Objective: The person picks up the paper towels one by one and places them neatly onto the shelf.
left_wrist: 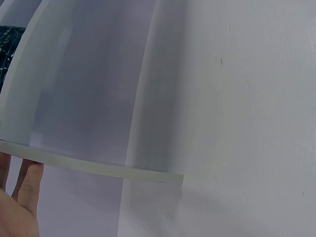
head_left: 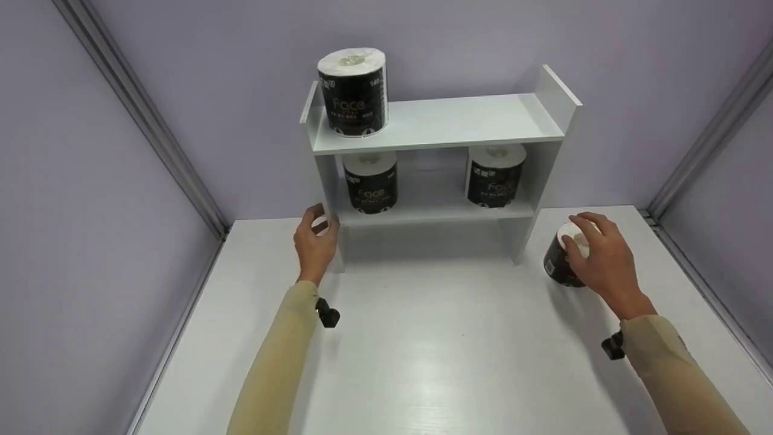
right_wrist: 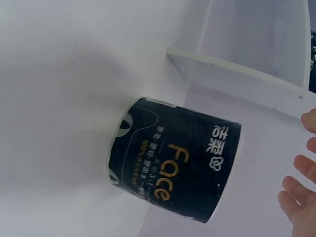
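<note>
On the right of the table stands a toilet paper roll [head_left: 558, 261] in a black "Face" wrapper. Just above its top is my right hand [head_left: 604, 260], fingers spread and bent. The right wrist view has that same roll [right_wrist: 173, 158] with a gap between it and the fingers [right_wrist: 301, 197]. My left hand [head_left: 317, 244] is at the outer side of the white shelf's left panel [head_left: 329, 193]. In the left wrist view its fingers [left_wrist: 30, 187] touch the panel [left_wrist: 89, 165] and appear to hold nothing; the fingertips are partly hidden.
The white two-tier shelf [head_left: 459, 124] stands against the back wall. One roll [head_left: 355, 103] is on its top board, left end. Two more, a left roll [head_left: 372, 192] and a right roll [head_left: 495, 181], stand on the lower board. Walls enclose the white table [head_left: 423, 338].
</note>
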A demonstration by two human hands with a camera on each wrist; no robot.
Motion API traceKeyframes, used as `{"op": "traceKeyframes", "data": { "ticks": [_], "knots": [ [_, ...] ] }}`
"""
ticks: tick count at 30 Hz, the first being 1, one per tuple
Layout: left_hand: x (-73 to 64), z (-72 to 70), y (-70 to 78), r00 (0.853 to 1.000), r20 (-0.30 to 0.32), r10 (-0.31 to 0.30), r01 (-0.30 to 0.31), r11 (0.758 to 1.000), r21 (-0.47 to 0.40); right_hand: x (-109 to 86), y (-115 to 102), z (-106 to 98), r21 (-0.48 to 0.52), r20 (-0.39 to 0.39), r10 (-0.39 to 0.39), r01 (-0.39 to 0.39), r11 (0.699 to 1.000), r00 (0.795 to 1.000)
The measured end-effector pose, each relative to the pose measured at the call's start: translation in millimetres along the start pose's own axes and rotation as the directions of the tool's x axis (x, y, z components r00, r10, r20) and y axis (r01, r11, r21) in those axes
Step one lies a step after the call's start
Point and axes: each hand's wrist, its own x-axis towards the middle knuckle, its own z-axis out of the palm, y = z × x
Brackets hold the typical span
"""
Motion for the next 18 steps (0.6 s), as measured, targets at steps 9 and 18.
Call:
{"op": "traceKeyframes", "data": {
  "ticks": [9,18],
  "knots": [
    [-0.5,0.1,-0.7,1.0,-0.004,0.002,-0.002,1.0,-0.006,-12.6,15.1,2.0,-0.001,0.007,-0.016,0.016,1.0,1.0],
    [-0.8,0.3,0.6,1.0,-0.006,-0.011,0.011,1.0,0.006,-23.0,25.5,0.6,-0.036,0.056,-0.018,0.02,0.999,0.998]
  ]
}}
